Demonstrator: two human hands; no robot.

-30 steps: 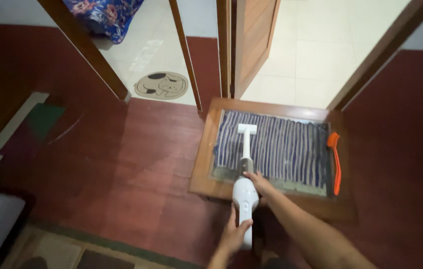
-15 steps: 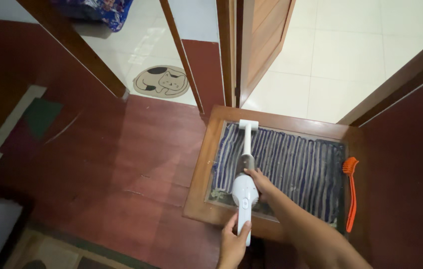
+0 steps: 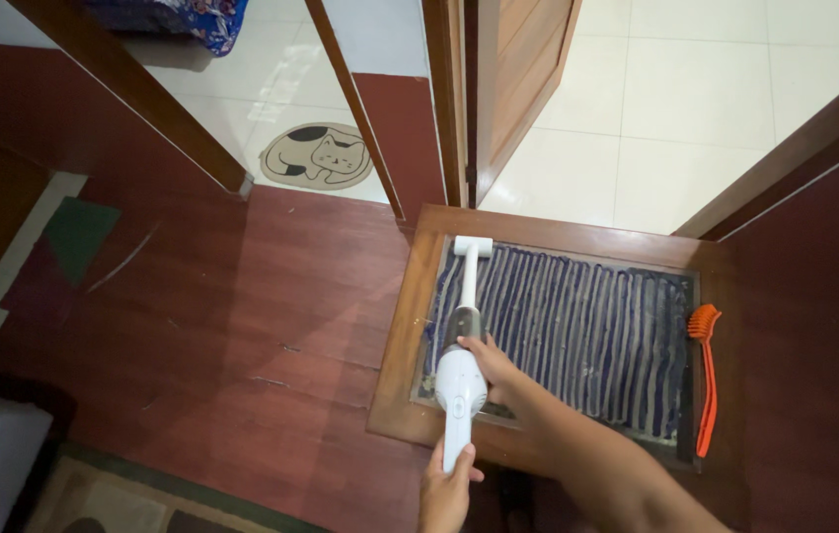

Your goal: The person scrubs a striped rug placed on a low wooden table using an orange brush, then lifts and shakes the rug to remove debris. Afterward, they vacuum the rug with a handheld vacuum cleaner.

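Gripping white handheld vac [image 3: 461, 380] w/ both hands; nozzle on striped mat [image 3: 577, 331]; left hand [image 3: 447, 491] at handle end; right hand [image 3: 487, 360] near body.

We find open room to the left of the raised wooden frame [image 3: 398, 336]: the dark red floor [image 3: 232, 326] lies bare up to the doorway. On the blue-and-white striped mat [image 3: 577, 331] inside the frame, the strip to the right of the white handheld vacuum cleaner [image 3: 461, 341] is free as far as the long-handled orange brush [image 3: 706, 380], which lies along the frame's right edge. The vacuum's nozzle sits near the far left corner, close to the frame's rim. Beyond the frame, the wooden door [image 3: 523, 69] and its jamb [image 3: 447, 99] stand close, narrowing passage forward. Our right hand [image 3: 484, 360] and forearm cross the near edge; our left hand [image 3: 447, 489] fills the gap behind the handle.
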